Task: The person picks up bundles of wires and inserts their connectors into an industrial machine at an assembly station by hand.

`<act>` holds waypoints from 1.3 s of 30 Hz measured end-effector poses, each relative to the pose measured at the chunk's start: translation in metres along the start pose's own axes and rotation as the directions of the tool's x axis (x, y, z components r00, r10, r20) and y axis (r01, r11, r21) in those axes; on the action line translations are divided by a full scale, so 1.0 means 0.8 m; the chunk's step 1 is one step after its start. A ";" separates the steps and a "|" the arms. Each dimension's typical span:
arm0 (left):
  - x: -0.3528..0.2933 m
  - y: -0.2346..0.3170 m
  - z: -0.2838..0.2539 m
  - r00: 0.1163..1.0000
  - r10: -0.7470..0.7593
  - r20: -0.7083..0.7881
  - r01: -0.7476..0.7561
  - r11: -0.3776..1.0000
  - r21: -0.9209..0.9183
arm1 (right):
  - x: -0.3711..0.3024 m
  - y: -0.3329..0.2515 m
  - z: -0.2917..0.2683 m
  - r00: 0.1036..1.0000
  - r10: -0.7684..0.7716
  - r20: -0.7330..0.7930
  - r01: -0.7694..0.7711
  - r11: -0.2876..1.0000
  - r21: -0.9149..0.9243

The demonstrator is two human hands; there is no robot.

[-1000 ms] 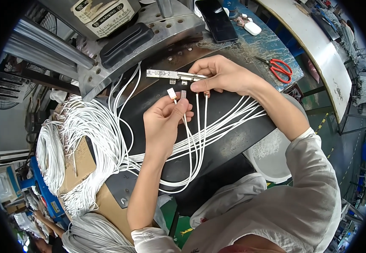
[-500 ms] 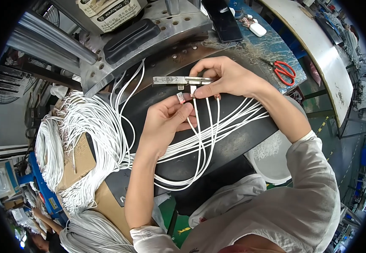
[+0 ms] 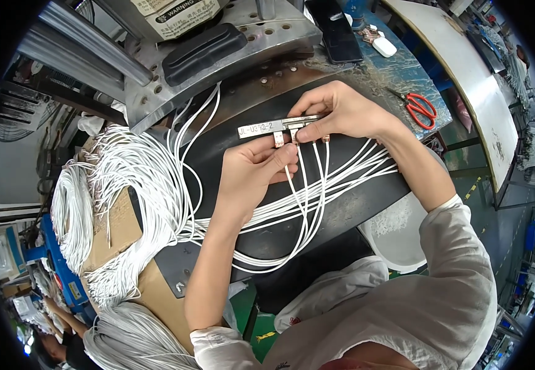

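Note:
Between both hands, above a black work surface (image 3: 341, 213), is a narrow metal fixture bar (image 3: 259, 129) with marking on its left end. My right hand (image 3: 348, 115) grips its right part between thumb and fingers. My left hand (image 3: 248, 176) pinches a white cable just behind its connector (image 3: 279, 139), which meets the underside of the bar. Several more white cables (image 3: 305, 179) with copper-coloured connectors hang from the bar, right of that one; my right thumb partly hides them. Their lengths loop down and back left.
A big bundle of white cables (image 3: 150, 185) lies at left on cardboard (image 3: 122, 222). Beyond the hands stands a metal press base (image 3: 273, 40) with a black block (image 3: 203, 52). Red-handled pliers (image 3: 422, 112) and a phone (image 3: 334, 31) lie at right. A pale tub (image 3: 397, 237) stands below.
My left hand has moved up and right, bringing its connector from below the bar to the bar's underside. The bar's left end has tilted slightly downward. My right hand keeps its grip.

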State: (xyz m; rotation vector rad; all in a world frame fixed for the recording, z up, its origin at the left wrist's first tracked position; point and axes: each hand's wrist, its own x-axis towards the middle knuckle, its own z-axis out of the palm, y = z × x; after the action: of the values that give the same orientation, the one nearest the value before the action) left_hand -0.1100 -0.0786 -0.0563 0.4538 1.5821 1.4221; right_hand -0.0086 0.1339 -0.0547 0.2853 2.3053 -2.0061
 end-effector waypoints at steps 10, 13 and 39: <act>-0.001 0.013 -0.004 0.875 0.449 -0.180 -0.227 0.709 0.668 | 0.025 -0.006 -0.012 0.889 -0.455 0.059 0.392 0.686 -0.613; 0.007 0.007 -0.004 0.716 0.691 -0.102 -0.362 0.492 0.792 | 0.013 -0.018 -0.008 0.887 -0.461 0.030 0.367 0.662 -0.654; 0.134 0.056 -0.006 0.499 0.860 0.105 -0.210 0.003 0.978 | 0.191 -0.027 -0.099 0.640 -0.765 -0.073 0.287 0.327 -0.900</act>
State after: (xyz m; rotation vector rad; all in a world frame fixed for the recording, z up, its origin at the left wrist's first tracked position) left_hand -0.1809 0.0136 -0.0565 1.8011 2.9737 0.9253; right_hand -0.1573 0.2238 -0.0494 -0.1405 3.7918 -0.5766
